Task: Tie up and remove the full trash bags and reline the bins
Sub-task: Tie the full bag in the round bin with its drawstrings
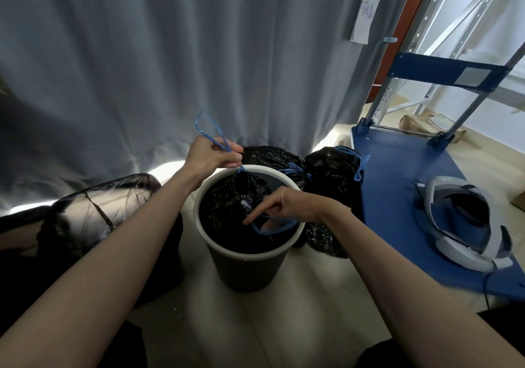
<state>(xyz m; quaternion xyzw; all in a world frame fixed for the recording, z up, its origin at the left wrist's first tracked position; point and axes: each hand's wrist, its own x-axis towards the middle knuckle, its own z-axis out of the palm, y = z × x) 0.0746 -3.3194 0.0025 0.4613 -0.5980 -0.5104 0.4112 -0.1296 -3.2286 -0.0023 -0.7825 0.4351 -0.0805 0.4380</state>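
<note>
Bin: centre of frame, white rim, dark wall, standing on the floor. Black bag inside it, mouth gathered but not yet knotted and not lifted out.

Left hand: above the far-left rim, fingers and thumb curled in a pinch on a blue drawstring loop that stands up above the fist; the cord runs taut down to the bag's neck.

Right hand: over the bin's mouth, right of centre, fingers curled with the forefinger pointing left, hooked through the second drawstring loop near the front rim.

Tied bags: two black bags, just behind and to the right of the bin, each closed with a blue drawstring. Judged done and removed.

Clear-lined bin: left of centre, partly shadowed; whether it is freshly relined cannot be told.

Blue platform: right of frame, bearing a white headset.

Outstanding, by judgement: knot this bag, lift it out, reline the bin.
</note>
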